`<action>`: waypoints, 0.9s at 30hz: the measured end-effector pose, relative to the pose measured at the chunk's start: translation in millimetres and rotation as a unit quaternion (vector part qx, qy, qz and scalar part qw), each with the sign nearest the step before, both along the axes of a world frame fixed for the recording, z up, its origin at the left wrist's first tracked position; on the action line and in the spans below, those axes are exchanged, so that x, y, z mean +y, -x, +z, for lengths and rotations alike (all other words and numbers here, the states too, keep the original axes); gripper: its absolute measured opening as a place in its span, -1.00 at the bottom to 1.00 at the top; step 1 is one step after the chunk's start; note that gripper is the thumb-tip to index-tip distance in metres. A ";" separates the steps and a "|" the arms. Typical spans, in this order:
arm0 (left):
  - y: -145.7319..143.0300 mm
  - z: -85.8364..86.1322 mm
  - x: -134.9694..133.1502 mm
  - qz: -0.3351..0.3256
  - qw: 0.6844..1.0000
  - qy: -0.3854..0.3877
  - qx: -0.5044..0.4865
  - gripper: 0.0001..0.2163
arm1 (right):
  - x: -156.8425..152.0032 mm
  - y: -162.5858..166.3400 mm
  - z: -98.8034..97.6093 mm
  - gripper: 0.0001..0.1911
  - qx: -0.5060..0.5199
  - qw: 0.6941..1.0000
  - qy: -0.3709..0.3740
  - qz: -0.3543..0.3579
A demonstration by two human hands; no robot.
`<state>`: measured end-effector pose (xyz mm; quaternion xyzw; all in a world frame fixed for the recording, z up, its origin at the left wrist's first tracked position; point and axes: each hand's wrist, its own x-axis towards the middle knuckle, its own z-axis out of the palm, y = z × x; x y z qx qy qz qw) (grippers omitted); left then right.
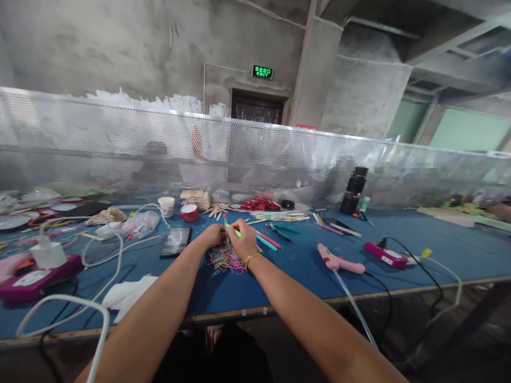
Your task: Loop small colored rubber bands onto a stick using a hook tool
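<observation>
My left hand (213, 235) and my right hand (242, 242) meet over a heap of small coloured rubber bands (224, 260) on the blue table (279, 276). Both are curled shut. A thin green stick (236, 232) shows between the fingers of my right hand, with a red-tipped stick (225, 218) rising just behind it. What my left hand pinches is too small to make out. A gold bracelet sits on my right wrist.
A phone (175, 241) lies left of my hands. Pliers (281, 230), coloured sticks (268, 240), a pink glue gun (339, 261), a black bottle (353, 190), a paper cup (166, 206), cables and a power strip (34, 276) surround them. A perforated metal screen (255, 154) backs the table.
</observation>
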<state>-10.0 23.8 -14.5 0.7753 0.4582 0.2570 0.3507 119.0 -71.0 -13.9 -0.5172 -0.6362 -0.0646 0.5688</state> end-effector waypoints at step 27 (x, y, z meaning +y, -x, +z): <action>-4.0 -0.6 -0.7 0.016 0.998 0.042 -0.033 -0.85 | -1.1 1.7 -0.3 -0.88 -0.001 1.000 -0.007 -0.005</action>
